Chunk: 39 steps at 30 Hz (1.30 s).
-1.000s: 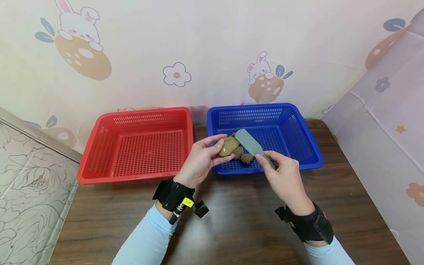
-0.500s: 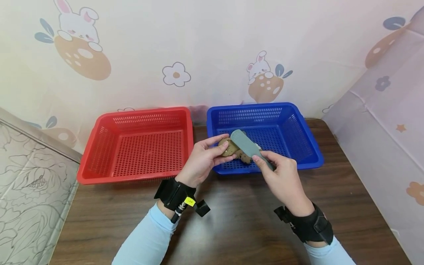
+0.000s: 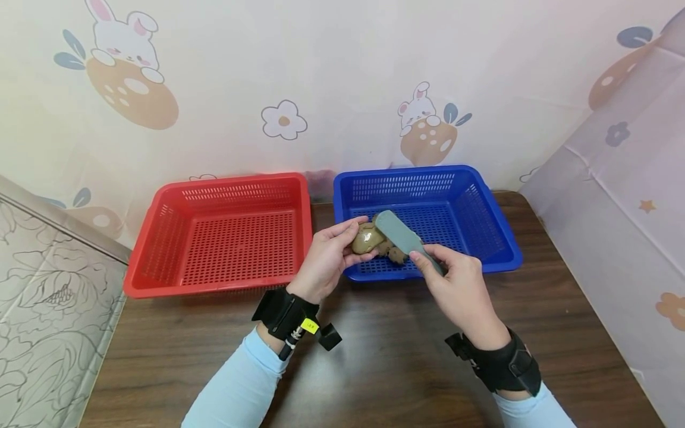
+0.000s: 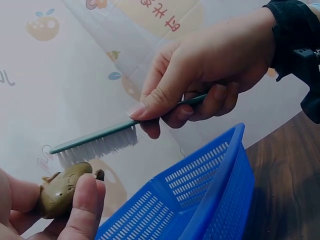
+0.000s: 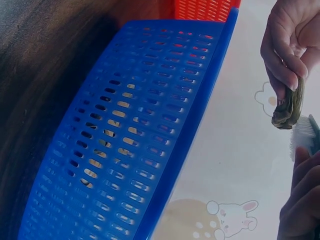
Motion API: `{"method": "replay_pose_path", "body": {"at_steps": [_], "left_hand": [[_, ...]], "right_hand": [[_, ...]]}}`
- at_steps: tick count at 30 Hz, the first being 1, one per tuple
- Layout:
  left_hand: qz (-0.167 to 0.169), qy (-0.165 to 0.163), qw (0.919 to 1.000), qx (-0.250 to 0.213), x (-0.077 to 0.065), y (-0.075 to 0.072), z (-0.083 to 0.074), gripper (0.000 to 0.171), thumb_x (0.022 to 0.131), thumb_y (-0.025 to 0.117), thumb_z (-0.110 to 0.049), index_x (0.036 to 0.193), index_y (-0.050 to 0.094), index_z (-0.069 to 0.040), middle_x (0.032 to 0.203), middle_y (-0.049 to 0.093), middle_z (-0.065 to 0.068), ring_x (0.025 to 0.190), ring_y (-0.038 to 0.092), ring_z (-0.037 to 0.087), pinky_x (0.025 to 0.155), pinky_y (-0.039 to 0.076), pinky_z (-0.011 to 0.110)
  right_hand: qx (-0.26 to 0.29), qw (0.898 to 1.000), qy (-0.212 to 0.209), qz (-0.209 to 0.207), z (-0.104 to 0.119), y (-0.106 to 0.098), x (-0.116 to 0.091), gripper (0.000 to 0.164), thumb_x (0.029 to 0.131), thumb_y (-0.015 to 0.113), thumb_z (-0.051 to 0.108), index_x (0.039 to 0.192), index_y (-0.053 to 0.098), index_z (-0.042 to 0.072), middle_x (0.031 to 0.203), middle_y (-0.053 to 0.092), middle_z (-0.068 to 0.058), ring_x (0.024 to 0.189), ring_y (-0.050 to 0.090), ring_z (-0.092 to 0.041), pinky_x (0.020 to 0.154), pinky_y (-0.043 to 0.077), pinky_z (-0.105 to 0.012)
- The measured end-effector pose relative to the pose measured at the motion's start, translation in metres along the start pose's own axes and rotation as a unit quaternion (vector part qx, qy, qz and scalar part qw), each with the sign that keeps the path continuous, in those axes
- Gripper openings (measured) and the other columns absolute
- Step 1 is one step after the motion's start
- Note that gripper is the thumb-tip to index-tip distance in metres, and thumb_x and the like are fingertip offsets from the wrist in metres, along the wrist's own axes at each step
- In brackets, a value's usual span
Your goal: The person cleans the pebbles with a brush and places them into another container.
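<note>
At twelve o'clock, my right grip (image 3: 459,282) clamps the bristle brush (image 3: 399,231); left grip (image 3: 325,255), the olive-brown lump (image 3: 367,240); overpressing could dislodge it.

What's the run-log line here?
left hand: holds olive-brown object; right hand: holds green brush, bristles at object; blue basket: below, brown pieces inside; red basket: beside

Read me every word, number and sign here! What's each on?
I can't read any.
Yellow tag on the left wrist strap: too small to read.
Red writing on the backdrop, left wrist view: too blurred to read.
Dark marks at that view's left edge: unclear.
</note>
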<state>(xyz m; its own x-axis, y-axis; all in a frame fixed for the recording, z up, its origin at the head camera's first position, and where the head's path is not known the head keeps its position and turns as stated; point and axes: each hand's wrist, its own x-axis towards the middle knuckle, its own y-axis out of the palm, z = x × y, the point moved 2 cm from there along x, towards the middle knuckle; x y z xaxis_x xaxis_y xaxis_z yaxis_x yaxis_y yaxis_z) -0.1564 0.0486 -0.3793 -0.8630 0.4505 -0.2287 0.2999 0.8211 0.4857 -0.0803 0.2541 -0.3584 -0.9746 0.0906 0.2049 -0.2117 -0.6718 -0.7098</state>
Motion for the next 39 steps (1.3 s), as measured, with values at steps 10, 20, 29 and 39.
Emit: {"method": "replay_pose_path", "body": {"at_steps": [10,20,29,39], "left_hand": [[-0.027,0.0,0.9996,0.001,0.0031,0.0002,0.0055,0.031,0.095,0.052,-0.034,0.117,0.064,-0.015,0.115,0.064,0.015,0.084,0.07,0.023,0.07,0.058,0.03],[-0.01,0.009,0.9999,-0.006,0.002,0.0005,0.005,0.029,0.092,0.06,-0.024,0.117,0.066,-0.012,0.116,0.063,0.016,0.096,0.068,0.026,0.075,0.056,0.032],[0.01,0.006,0.9999,0.004,0.0003,0.0001,0.0025,0.037,0.082,0.072,-0.02,0.117,0.065,-0.011,0.115,0.065,0.016,0.099,0.067,0.029,0.074,0.056,0.036],[0.004,0.004,0.9981,0.061,-0.0007,-0.001,0.0008,0.051,0.075,0.078,-0.014,0.123,0.062,-0.019,0.108,0.068,0.015,0.092,0.069,0.029,0.08,0.055,0.039]], "right_hand": [[-0.008,1.0,-0.015,0.0,0.0012,0.0014,-0.0015,0.038,0.091,0.054,0.047,0.107,0.068,0.015,0.094,0.07,-0.004,0.07,0.055,-0.014,0.05,0.045,-0.021],[-0.016,0.999,-0.034,-0.015,0.0026,0.0033,-0.0012,0.033,0.091,0.055,0.045,0.103,0.068,0.017,0.076,0.064,0.001,0.058,0.05,-0.012,0.043,0.04,-0.022],[-0.02,0.999,-0.022,-0.015,0.0019,0.0014,-0.001,0.035,0.091,0.055,0.047,0.103,0.068,0.017,0.073,0.062,0.0,0.056,0.049,-0.013,0.041,0.038,-0.023],[-0.032,0.999,-0.016,-0.017,0.0011,-0.0033,0.0015,0.035,0.091,0.054,0.047,0.104,0.068,0.017,0.07,0.06,0.0,0.053,0.046,-0.012,0.04,0.036,-0.023]]}}
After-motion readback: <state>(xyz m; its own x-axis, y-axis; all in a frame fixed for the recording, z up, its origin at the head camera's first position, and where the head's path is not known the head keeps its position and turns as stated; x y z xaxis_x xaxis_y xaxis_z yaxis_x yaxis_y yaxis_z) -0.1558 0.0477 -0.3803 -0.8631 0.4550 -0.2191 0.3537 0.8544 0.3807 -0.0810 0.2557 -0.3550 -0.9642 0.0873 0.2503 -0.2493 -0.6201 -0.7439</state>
